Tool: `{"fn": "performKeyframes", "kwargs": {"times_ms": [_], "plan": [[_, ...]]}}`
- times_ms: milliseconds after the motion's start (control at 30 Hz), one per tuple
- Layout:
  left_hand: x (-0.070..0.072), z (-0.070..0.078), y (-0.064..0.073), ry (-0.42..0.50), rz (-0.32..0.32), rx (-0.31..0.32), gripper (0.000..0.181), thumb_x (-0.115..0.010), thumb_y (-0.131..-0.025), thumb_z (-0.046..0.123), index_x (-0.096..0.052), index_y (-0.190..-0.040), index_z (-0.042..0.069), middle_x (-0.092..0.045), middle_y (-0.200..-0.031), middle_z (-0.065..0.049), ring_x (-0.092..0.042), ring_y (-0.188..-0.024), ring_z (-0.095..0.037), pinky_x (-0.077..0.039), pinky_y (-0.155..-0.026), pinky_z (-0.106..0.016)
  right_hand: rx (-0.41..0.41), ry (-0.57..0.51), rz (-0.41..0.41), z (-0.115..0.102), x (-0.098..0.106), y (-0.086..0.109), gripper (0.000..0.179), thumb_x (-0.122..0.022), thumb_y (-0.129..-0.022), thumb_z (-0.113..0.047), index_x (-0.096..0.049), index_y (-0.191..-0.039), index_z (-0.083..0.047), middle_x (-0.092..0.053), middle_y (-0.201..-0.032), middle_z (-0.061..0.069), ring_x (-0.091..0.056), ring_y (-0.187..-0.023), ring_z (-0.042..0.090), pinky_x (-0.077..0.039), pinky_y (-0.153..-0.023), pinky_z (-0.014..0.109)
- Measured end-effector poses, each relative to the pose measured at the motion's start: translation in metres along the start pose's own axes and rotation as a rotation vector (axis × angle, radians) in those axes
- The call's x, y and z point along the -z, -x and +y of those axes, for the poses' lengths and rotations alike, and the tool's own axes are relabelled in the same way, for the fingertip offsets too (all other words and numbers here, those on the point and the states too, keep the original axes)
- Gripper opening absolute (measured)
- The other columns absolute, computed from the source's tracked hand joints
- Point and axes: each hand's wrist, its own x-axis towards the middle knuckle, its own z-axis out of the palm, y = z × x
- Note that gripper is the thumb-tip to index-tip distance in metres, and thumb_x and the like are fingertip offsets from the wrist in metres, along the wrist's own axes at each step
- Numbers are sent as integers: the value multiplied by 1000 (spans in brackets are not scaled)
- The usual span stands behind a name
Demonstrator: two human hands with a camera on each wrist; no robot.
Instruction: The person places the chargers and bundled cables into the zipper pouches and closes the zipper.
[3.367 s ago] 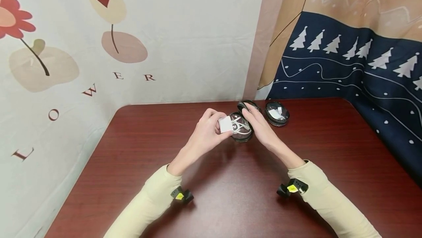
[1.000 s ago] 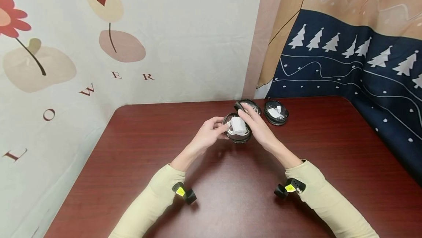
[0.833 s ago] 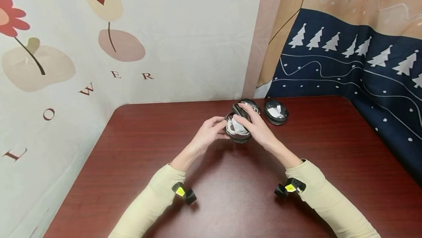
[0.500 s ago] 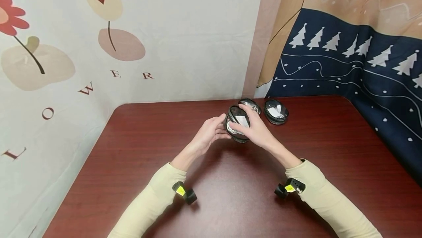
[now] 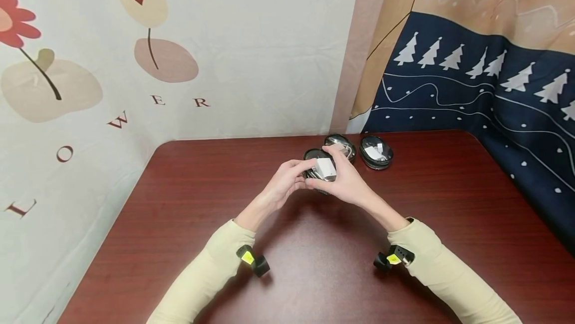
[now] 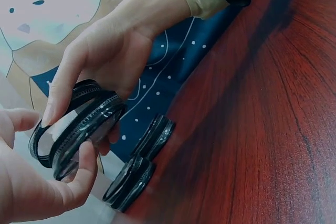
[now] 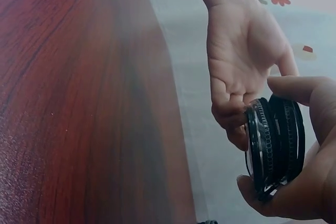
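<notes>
Both hands hold a small round black zip case (image 5: 314, 154) with clear faces, raised above the far part of the table. Through its clear lid a white charger (image 5: 325, 168) and some cable show. My left hand (image 5: 284, 182) grips the case's left side, thumb on top and fingers below. My right hand (image 5: 349, 180) grips the other side, fingers and thumb spread around the rim. In the right wrist view the case's two zip-edged halves (image 7: 270, 140) lie against each other with a narrow gap at the edge.
Two similar round cases stand behind: one (image 5: 341, 143) just past my right fingers, another (image 5: 376, 153) to its right. Both rest near the back edge of the red-brown table (image 5: 215, 204). A white cloth wall (image 5: 269, 64) and a navy tree-print cloth (image 5: 449, 84) border it.
The white charger, earlier in my left fingers, now lies inside the case. My right hand has folded the lid over. The case has turned and tilted up between both hands.
</notes>
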Motion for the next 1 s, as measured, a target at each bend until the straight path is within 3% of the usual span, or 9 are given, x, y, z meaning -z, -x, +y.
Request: {"fn": "performKeyframes", "kwargs": {"times_ms": [167, 467, 700, 1000], "plan": [[-1, -2, -1, -15, 21, 14, 35, -67, -93, 17, -57, -115, -8, -66, -93, -6, -65, -78, -11, -54, -74, -24, 20, -2, -20, -4, -3, 2, 94, -87, -78, -31, -35, -151, -2, -44, -145, 21, -48, -125, 34, -45, -99, 53], [1, -3, -2, -32, -5, 35, 38, -71, -91, 15, -63, -119, -8, -70, -97, -5, -67, -85, -12, -55, -77, -26, 93, 13, -66, -4, -5, 4, 96, -88, -77, -30, -35, -152, -2, -44, -146, 20, -47, -129, 33, -42, -104, 53], [5, -5, -1, -84, -14, 54, 30, -73, -88, 13, -69, -111, -5, -71, -88, -3, -67, -79, -12, -56, -70, -27, 137, 32, -117, -3, -4, 4, 100, -90, -75, -31, -34, -152, 1, -44, -148, 19, -43, -132, 34, -39, -107, 55], [8, -3, -1, -52, -15, 42, 24, -73, -85, 8, -69, -106, -4, -70, -83, -2, -67, -75, -13, -56, -68, -28, 153, 18, -185, -1, 4, 4, 105, -89, -76, -35, -27, -159, -16, -36, -156, 10, -35, -140, 27, -36, -110, 55]]}}
